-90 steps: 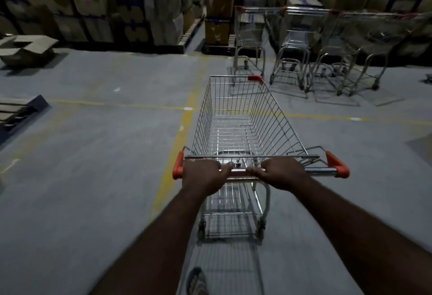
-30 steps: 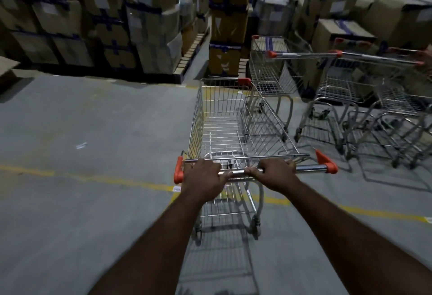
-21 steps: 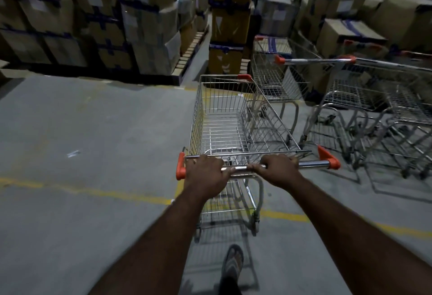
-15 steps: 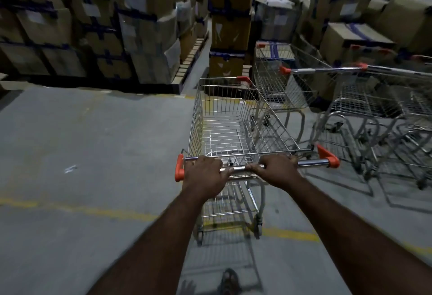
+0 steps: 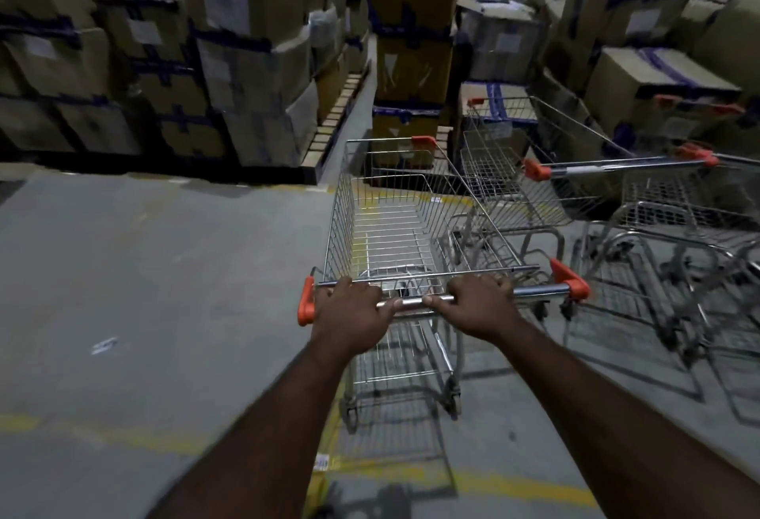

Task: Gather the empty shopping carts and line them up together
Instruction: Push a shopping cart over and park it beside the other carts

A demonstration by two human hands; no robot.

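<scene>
An empty wire shopping cart (image 5: 395, 231) with orange handle ends stands straight in front of me. My left hand (image 5: 349, 313) grips its metal handle bar near the left end. My right hand (image 5: 481, 305) grips the same bar just right of the middle. Close on the right stands a second empty cart (image 5: 514, 173), its basket alongside mine. Further right, more empty carts (image 5: 678, 206) stand side by side, partly cut off by the frame edge.
Tall stacks of taped cardboard boxes (image 5: 230, 54) on pallets line the back and left. A narrow aisle (image 5: 353, 103) runs between the stacks ahead. More boxes (image 5: 641, 66) rise behind the parked carts. Grey concrete floor (image 5: 144, 292) with a yellow line (image 5: 135, 440) spreads to the left.
I have pushed the cart forward across the yellow line toward the parked carts. The boxes and parked carts are much nearer. Both hands keep the same grip on the bar.
</scene>
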